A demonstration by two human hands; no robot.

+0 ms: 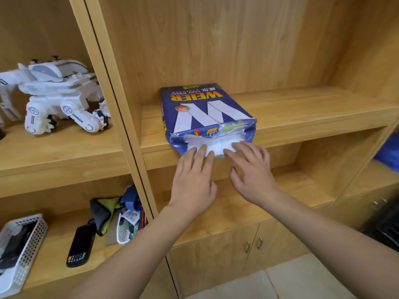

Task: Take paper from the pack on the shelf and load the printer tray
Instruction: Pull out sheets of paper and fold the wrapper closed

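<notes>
A blue pack of copy paper point(205, 111) lies flat on the middle wooden shelf point(302, 108), its torn-open end toward me and slightly over the shelf's front edge. White paper point(216, 145) shows in the opening. My left hand point(194, 180) rests its fingertips on the white sheets at the left of the opening, fingers spread. My right hand point(250, 173) touches the sheets at the right of the opening, fingers apart. Neither hand has closed around anything. No printer is in view.
A white toy robot point(54, 93) stands on the left shelf. Below it lie a white mesh basket point(23, 251), a black handheld device point(79, 244), cloths and a small basket of clutter point(127, 219). Cabinet doors with metal handles point(252, 244) sit below; something blue point(388, 154) at the far right.
</notes>
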